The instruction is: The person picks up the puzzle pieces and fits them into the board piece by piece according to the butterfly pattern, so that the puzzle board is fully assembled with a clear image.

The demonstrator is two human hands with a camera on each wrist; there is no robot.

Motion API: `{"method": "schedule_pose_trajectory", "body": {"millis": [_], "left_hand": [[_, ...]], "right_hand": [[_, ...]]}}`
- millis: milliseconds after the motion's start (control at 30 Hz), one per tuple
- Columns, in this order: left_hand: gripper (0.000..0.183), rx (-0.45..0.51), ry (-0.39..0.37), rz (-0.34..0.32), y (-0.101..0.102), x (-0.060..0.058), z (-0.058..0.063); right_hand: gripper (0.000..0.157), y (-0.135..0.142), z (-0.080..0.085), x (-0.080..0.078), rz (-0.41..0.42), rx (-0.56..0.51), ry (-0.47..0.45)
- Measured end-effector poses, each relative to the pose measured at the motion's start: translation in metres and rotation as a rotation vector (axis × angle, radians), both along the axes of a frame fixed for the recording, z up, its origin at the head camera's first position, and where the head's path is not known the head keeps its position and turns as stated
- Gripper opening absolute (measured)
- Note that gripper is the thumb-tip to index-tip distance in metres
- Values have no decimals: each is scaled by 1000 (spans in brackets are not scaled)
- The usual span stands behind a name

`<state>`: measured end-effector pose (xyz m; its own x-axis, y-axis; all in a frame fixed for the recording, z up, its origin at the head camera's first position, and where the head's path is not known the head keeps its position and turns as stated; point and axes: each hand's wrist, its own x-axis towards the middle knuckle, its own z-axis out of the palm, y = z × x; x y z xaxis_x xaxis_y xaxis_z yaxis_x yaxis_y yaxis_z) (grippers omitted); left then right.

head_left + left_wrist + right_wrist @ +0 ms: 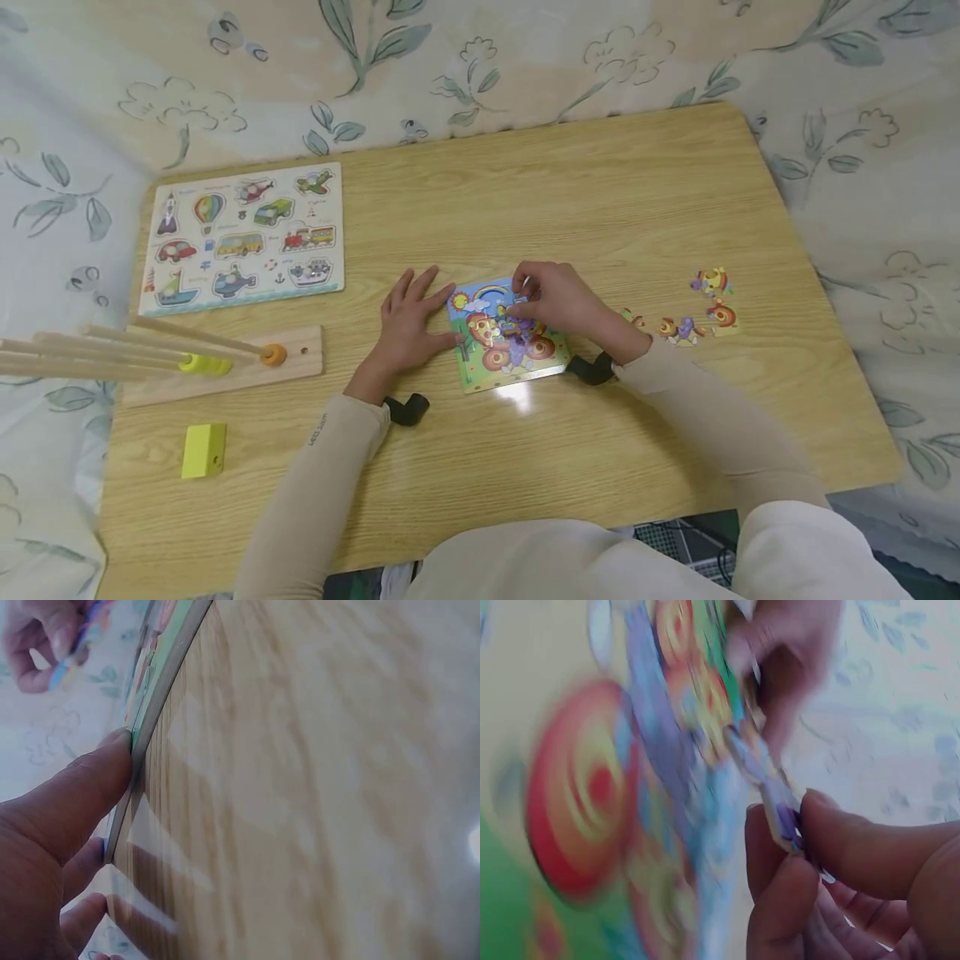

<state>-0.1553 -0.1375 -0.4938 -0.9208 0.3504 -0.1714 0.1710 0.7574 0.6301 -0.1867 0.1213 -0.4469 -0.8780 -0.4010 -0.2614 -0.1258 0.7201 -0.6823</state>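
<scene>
A colourful square jigsaw board (476,379) with a sun, a rainbow and a cartoon figure on it lies mid-table. My left hand (405,323) is spread flat at the board's left side. In the left wrist view its thumb (90,784) presses on the edge of the board. Over the upper right of the board, my right hand (562,302) pinches a small jigsaw piece (780,814) between thumb and fingertips. The right wrist view shows the piece tilted close to the printed picture; that picture is blurred.
Loose jigsaw pieces (722,315) lie to the right, some beside my right forearm. A vehicle puzzle board (273,242) is at the back left. Nearer is a wooden base (311,358) with tall pegs and rings, and a yellow block (201,451).
</scene>
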Motion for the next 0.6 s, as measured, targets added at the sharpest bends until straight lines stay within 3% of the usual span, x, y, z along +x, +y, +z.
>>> {"method": "schedule_pose_trajectory", "body": {"millis": [300, 600], "left_hand": [[77, -11, 0, 1, 1, 2, 0], [77, -5, 2, 7, 0, 0, 1]], "right_hand": [[26, -13, -18, 6, 48, 108, -15], [37, -19, -14, 0, 87, 190, -7]]}}
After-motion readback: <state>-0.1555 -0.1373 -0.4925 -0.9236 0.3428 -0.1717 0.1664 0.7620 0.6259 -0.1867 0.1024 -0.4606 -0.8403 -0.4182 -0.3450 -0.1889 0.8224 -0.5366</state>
